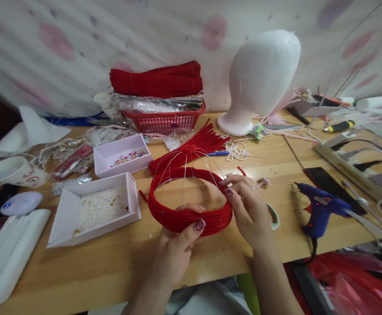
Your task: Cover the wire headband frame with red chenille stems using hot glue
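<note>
Above the table's front edge I hold a red fuzzy ring frame, with thin wires arching up from its band to a small red top. My left hand is closed round the near side of the band, thumb in front and fingers behind. At the band's right side, my right hand pinches the rim beside a wire with thumb and fingertips. Behind the ring lies a fan of loose red pipe cleaners. A short red end sticks out from the band's left side.
Two white trays, one of pearl beads and one of coloured gems, lie left. A red basket and a white foam head stand at the back. To the right are a blue glue gun and a power strip with cords.
</note>
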`<state>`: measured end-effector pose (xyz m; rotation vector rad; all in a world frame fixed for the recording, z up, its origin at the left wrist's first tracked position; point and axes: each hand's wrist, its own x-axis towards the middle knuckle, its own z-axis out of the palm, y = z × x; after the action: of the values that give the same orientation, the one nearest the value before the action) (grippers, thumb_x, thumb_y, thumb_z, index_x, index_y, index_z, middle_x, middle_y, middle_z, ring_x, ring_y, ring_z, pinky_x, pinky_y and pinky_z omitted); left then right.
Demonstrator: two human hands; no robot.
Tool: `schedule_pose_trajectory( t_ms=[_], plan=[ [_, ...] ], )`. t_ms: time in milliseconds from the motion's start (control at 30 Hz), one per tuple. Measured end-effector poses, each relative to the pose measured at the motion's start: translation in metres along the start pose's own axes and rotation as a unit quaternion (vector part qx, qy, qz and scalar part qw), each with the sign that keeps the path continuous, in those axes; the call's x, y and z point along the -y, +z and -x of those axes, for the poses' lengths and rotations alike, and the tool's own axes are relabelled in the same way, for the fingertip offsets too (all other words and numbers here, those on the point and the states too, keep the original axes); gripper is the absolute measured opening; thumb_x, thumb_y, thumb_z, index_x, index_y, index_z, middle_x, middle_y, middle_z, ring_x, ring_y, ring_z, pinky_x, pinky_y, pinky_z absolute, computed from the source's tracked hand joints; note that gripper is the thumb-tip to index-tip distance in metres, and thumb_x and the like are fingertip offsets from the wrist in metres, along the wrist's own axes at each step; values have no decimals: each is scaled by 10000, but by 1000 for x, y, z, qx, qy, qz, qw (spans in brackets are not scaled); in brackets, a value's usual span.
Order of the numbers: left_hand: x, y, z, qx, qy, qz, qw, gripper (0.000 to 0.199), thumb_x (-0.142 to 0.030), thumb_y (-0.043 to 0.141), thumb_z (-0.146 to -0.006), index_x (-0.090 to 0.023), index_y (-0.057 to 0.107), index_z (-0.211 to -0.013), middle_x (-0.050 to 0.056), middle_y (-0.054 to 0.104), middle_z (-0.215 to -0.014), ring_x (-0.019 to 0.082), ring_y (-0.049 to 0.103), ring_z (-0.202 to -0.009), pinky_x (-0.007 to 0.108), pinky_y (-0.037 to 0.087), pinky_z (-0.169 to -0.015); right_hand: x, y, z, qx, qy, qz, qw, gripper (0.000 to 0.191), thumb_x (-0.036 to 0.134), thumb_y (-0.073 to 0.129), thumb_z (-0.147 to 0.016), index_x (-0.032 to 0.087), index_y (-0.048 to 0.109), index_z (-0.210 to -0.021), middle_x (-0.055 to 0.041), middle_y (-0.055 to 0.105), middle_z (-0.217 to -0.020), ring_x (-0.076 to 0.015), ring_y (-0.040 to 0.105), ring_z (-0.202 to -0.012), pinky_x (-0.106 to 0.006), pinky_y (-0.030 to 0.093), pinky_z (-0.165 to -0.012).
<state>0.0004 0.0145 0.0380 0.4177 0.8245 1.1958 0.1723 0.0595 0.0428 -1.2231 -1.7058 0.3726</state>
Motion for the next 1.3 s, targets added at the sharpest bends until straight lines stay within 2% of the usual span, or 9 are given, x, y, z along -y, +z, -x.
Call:
schedule_pose_trajectory(
  t_ms=[100, 267, 400, 633, 800, 967, 1033, 1133, 1300],
  plan=[
    [1, -1, 0, 2, 14, 8, 1000, 216, -296, 924, -674, -221, 783, -819, 6, 755, -881, 160, 720, -838, 243, 620, -815, -3, 1, 1, 0, 5, -6, 1000, 288, 298, 524, -1028, 240, 506, -746, -26, 665, -957, -208, 613, -942, -387, 439, -877],
    [0, 2, 0, -5, 7, 36, 999, 247, -242, 939, -644, -219, 757, -808, -9, 740, -880, 132, 713, -799, 164, 587, -693, -5, 1, 2, 0, 13, -11, 1000, 301, 328, 528, -1028, 235, 512, -742, -29, 650, -947, -204, 610, -925, -366, 448, -841],
    [0, 3, 0, -16, 1, 37, 999, 295, -238, 953, -616, -216, 739, -818, -3, 755, -924, 135, 716, -783, 168, 591, -673, -6, 1, 1, 4, 17, -12, 1000, 295, 327, 515, -1032, 236, 516, -751, -32, 648, -938, -206, 616, -911, -375, 452, -834],
    [3, -4, 0, -15, -2, 16, 1000, 288, -260, 941, -645, -225, 745, -853, -1, 762, -980, 139, 717, -832, 160, 587, -693, -8, 1, 1, 4, 22, -9, 1000, 297, 362, 528, -1018, 242, 507, -746, -31, 642, -913, -205, 606, -862, -383, 467, -832],
    [3, -6, 2, -20, -4, 0, 1000, 262, -278, 927, -653, -215, 750, -835, 12, 753, -986, 175, 714, -890, 207, 594, -729, -7, 1, 2, -1, 23, 0, 1000, 277, 336, 533, -1014, 242, 519, -754, -37, 647, -921, -209, 609, -864, -376, 471, -808],
    [2, -5, 2, -14, 4, -31, 999, 273, -352, 910, -664, -206, 750, -831, 37, 755, -958, 222, 708, -972, 283, 605, -851, -8, 2, 5, -25, 17, 2, 1000, 209, 281, 508, -1031, 246, 527, -826, -42, 653, -957, -204, 604, -915, -371, 471, -825],
    [1, -3, 3, -19, -2, -27, 999, 295, -329, 902, -673, -214, 752, -900, 37, 761, -963, 226, 715, -966, 296, 608, -846, -8, 3, 6, -36, 15, 2, 999, 160, 271, 501, -1036, 246, 549, -885, -52, 656, -998, -210, 609, -960, -387, 476, -857],
    [-2, 0, 4, -34, -21, -11, 999, 431, -318, 917, -645, -225, 742, -1028, 33, 768, -970, 230, 739, -915, 305, 617, -809, -8, 4, 8, -49, 15, 4, 999, 112, 269, 489, -1041, 244, 579, -979, -66, 655, -1044, -224, 614, -1019, -411, 486, -894],
    [-3, 1, 5, -33, -26, -7, 999, 579, -353, 958, -595, -239, 723, -1112, 26, 769, -987, 208, 742, -871, 286, 613, -800, -10, 3, 11, -44, 25, 3, 999, 156, 293, 474, -1046, 250, 599, -1130, -73, 651, -1100, -229, 635, -1027, -402, 519, -873]
  ],
)
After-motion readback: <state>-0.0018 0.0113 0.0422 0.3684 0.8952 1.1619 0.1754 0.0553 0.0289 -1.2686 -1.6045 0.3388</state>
